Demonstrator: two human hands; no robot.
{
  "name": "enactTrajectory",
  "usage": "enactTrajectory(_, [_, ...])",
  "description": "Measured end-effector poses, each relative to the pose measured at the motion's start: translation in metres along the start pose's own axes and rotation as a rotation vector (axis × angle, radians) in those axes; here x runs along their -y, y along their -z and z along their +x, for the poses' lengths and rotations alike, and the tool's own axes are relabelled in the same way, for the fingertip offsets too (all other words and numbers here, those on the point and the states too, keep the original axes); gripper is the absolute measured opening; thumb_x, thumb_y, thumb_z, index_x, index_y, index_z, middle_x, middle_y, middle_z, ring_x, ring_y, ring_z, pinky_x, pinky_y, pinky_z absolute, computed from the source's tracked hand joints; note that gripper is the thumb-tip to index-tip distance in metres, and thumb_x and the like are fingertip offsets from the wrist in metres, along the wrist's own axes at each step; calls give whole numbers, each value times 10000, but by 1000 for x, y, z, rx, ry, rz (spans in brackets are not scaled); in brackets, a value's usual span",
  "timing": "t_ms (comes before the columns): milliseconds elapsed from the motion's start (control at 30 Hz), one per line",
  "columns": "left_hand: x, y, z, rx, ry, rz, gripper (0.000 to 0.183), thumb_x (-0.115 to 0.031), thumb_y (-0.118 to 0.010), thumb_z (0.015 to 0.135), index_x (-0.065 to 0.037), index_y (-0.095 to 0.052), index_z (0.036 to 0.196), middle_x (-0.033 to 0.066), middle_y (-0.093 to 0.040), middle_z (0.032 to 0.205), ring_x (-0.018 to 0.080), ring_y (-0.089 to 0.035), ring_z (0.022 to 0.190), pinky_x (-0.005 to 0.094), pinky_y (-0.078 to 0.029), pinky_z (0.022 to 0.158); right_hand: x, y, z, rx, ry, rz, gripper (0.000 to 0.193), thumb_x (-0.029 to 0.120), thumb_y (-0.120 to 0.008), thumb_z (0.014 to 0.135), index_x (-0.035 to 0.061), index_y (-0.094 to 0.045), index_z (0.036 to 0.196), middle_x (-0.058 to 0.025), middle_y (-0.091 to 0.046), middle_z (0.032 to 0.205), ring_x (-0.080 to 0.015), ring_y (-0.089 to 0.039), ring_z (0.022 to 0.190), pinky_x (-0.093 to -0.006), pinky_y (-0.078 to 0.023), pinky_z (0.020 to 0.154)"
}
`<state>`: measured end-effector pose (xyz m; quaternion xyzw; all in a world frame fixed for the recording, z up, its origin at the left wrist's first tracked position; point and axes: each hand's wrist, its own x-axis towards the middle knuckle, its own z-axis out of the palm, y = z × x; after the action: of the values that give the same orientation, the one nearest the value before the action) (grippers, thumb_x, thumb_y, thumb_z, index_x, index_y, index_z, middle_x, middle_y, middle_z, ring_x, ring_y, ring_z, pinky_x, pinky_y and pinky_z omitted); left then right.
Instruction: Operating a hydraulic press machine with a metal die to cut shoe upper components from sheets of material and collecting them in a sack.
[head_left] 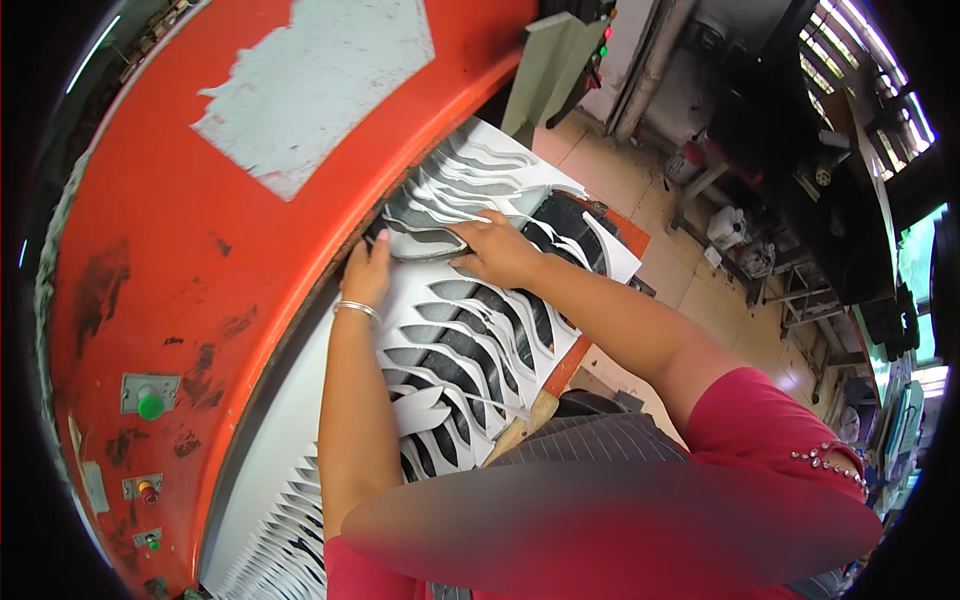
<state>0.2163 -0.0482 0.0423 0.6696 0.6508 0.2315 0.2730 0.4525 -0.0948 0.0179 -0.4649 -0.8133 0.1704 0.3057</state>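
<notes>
My left hand (368,272), with a silver bangle on its wrist, grips the left end of a curved, metal-edged cutting die (432,244). The die rests on a white sheet (400,290) just under the front edge of an orange press (285,255). On the die's right end lies my right hand (505,252), its fingers bent against the rim. Around both hands the sheet is cut through in rows of wavy openings, with thin white strips (470,335) left between them. Part of the die's left end is hidden by my fingers and the press.
The press carries a green button (151,405) and a red-and-yellow knob (148,491) on its front. A grey-green metal bracket (548,78) stands at the far end. Below lies a dark work surface (560,215) edged in orange; tiled floor (690,300) stretches to the right.
</notes>
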Motion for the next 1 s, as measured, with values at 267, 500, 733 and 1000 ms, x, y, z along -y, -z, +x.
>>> enactTrajectory(267, [73, 146, -233, -917, -11, -509, 196, -118, -596, 905, -14, -648, 1063, 58, -656, 1008, 136, -598, 932, 270, -487, 830, 67, 38, -16, -211, 89, 62, 606, 306, -723, 753, 61, -513, 1266, -169, -570, 1170, -345, -489, 1114, -478, -341, 984])
enactTrajectory(500, [230, 348, -374, -1779, 598, 170, 505, -195, -599, 876, 44, -446, 1294, 203, -541, 1247, 300, -553, 1071, 363, -414, 946, 289, -21, 43, -126, 685, 491, 495, 387, -688, 793, 71, -542, 1145, -110, -649, 945, -286, -627, 886, -427, -484, 750])
enactTrajectory(733, [262, 366, -442, -1359, 350, 87, 519, -210, -438, 922, -16, -393, 1401, 171, -470, 1375, 239, -494, 1187, 334, -328, 1010, 338, -28, 59, -71, 624, 356, 328, 236, -635, 830, 73, -465, 1058, -111, -624, 790, -334, -635, 702, -472, -462, 558])
enactTrajectory(1000, [48, 70, -412, -468, 48, -53, 125, -78, -618, 794, -16, -643, 899, 124, -666, 916, 252, -634, 821, 344, -489, 772, 232, -8, -63, 704, 528, 72, 366, 365, -624, 821, 35, -559, 964, -153, -627, 885, -369, -632, 817, -475, -505, 660])
